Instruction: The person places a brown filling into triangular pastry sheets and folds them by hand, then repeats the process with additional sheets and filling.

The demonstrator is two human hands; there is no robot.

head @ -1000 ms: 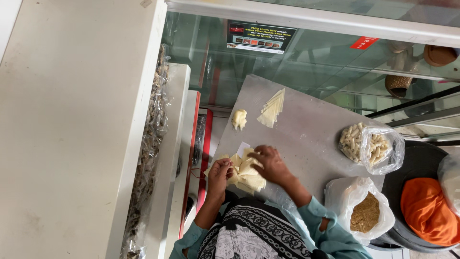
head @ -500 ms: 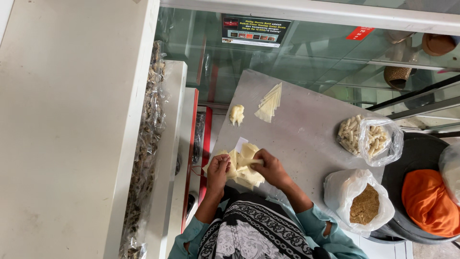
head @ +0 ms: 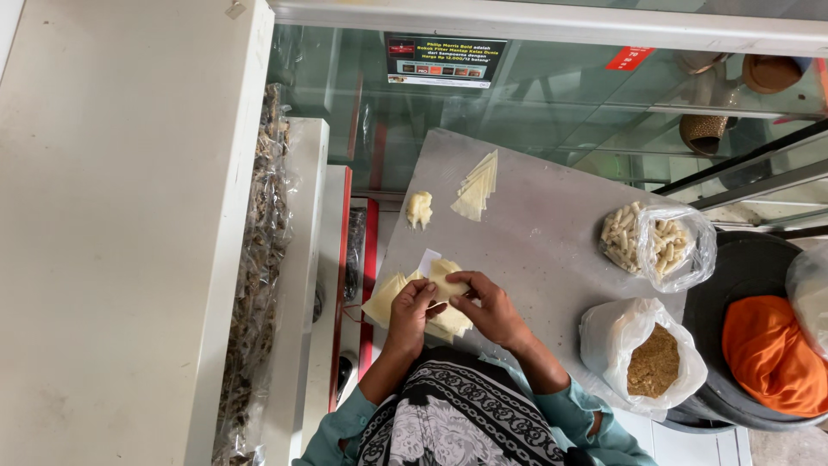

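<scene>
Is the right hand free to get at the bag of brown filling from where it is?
Probably yes: the bag of brown filling sits open beside the right hand, with bare board between. But that hand now pinches a pale wrapper with the left hand.

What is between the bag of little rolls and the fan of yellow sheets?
Only bare grey board lies between the bag of rolls and the fanned sheets, in the head view.
</scene>
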